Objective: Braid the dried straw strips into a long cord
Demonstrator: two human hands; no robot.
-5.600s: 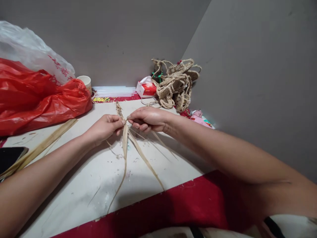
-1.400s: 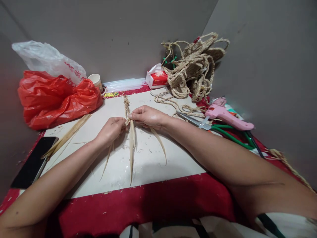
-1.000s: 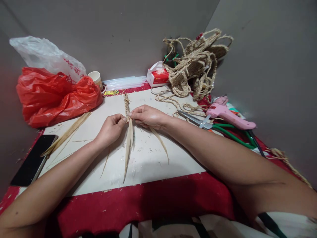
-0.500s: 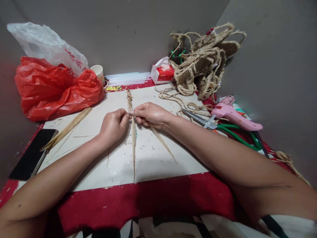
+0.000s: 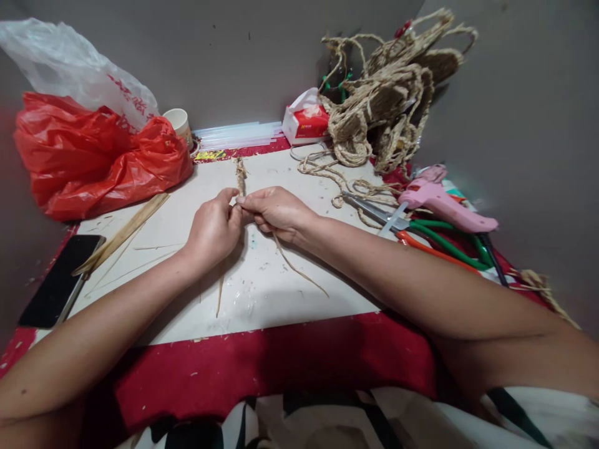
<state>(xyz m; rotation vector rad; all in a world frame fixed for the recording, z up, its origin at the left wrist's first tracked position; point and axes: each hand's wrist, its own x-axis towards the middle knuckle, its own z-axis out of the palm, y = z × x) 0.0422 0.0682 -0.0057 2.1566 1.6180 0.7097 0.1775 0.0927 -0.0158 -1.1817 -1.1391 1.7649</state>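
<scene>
A short braid of dry straw (image 5: 241,177) runs up the pale board (image 5: 281,312) from between my fingertips. My left hand (image 5: 219,223) is closed in a pinch at the braid's near end, and one strand hangs below it. Right beside it, fingertips meeting the left ones, my right hand (image 5: 276,212) pinches the same end. A thin strand (image 5: 302,272) trails from under the right hand toward the lower right. The exact grip point is hidden by the fingers.
Red plastic bag (image 5: 98,162), phone (image 5: 60,280) and dry leaf strips (image 5: 124,234) lie left. Behind are a paper cup (image 5: 179,125), clear sticks (image 5: 241,135) and tissue pack (image 5: 306,118). Coiled straw rope (image 5: 379,106), scissors (image 5: 374,212) and pink glue gun (image 5: 449,206) are right.
The wide strand that hung straight down between my hands is gone from there. A strand now hangs below my left hand, and the one under my right hand looks thinner and curved. The view has shifted slightly.
</scene>
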